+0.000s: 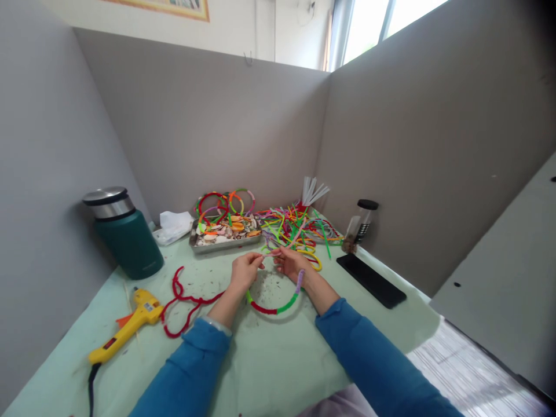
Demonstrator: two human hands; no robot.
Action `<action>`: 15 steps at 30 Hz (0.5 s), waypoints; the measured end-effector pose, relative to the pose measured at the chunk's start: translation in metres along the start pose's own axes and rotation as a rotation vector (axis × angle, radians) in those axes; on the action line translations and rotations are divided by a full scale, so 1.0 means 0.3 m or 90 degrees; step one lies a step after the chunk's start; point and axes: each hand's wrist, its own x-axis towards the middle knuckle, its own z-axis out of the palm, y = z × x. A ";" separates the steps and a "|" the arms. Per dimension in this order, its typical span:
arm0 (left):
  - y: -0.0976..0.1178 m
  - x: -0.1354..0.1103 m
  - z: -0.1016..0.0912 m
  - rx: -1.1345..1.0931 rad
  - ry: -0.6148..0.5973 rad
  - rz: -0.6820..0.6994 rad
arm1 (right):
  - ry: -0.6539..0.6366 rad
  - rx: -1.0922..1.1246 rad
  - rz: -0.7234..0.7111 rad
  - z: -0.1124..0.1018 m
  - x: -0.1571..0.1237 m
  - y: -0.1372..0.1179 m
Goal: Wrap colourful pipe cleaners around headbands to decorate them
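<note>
Both hands meet over the pale green table top. My left hand and my right hand pinch the far side of a ring wrapped in pipe cleaner, with red, green and purple sections showing on its near arc. A thin pale pipe cleaner strand runs between the fingertips. A loose red pipe cleaner curls on the table left of my left wrist.
A yellow glue gun lies front left, beside a dark green flask. A metal tray of shells, finished rings and a heap of coloured pipe cleaners sit behind. A black phone and a small jar are right. Grey partitions enclose the desk.
</note>
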 end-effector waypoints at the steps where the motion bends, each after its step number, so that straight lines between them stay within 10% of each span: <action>1: 0.000 0.000 0.000 0.000 -0.004 0.004 | -0.007 0.012 0.008 -0.002 -0.001 -0.001; 15: -0.007 0.004 0.008 -0.069 0.040 0.021 | -0.027 0.058 0.042 -0.008 -0.003 0.005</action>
